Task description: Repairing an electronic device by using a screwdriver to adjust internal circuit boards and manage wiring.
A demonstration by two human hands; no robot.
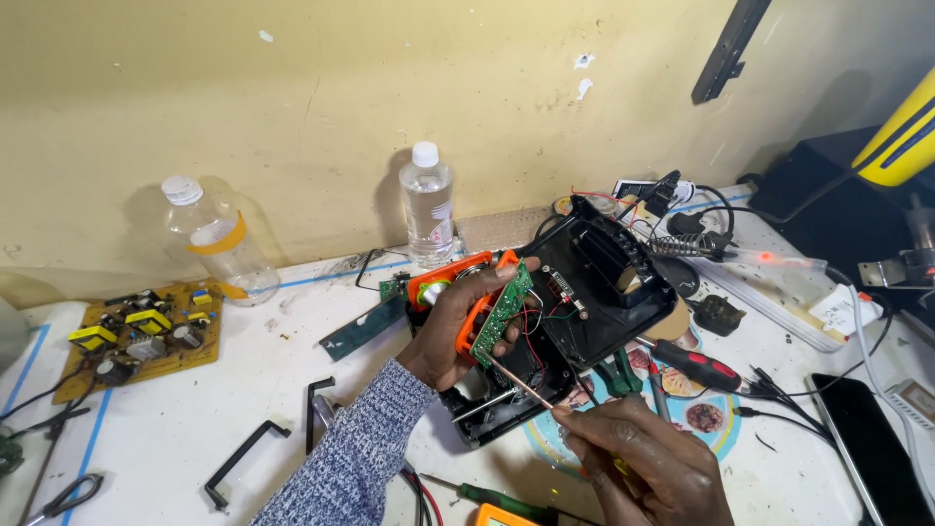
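**Green board pinched above the opened casing**

The left hand [450,331] reaches in from below, its fingers [506,282] closed on the small green circuit board [503,312], tilted on edge over the black casing [575,302] on the bench [195,419]. The right hand [638,458], lower right, grips a thin metal tool [516,382] whose tip meets the board's lower edge

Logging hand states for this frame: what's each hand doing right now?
Left hand: closed on the green circuit board, tilting it up from the open black device.
Right hand: closed on a thin metal tool, tip at the board.
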